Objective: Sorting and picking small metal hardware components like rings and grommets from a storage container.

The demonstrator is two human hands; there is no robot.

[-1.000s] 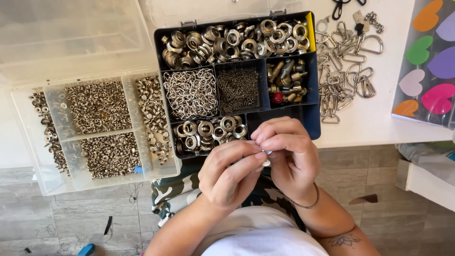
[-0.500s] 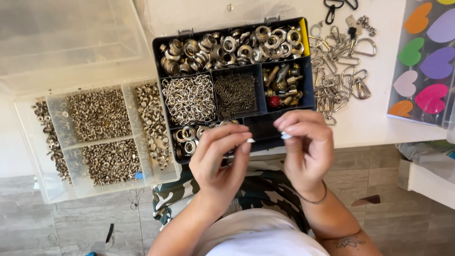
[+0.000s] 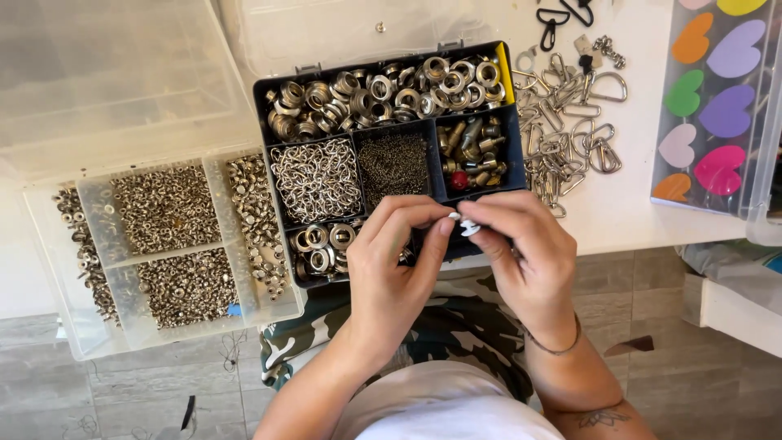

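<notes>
Clear bin of rivets [image 3: 163, 244] hangs over the counter [image 3: 619, 220] edge on the left, black hardware box [image 3: 391, 155] sits mid, and my left hand [image 3: 395, 277] and right hand [image 3: 525, 261] both pinch a tiny white piece [image 3: 467, 226] at its near edge, mostly hidden by fingertips.

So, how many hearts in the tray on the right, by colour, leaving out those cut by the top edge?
Orange hearts: 2
Purple hearts: 2
Green heart: 1
Pale pink heart: 1
Magenta heart: 1
Total: 7
</notes>
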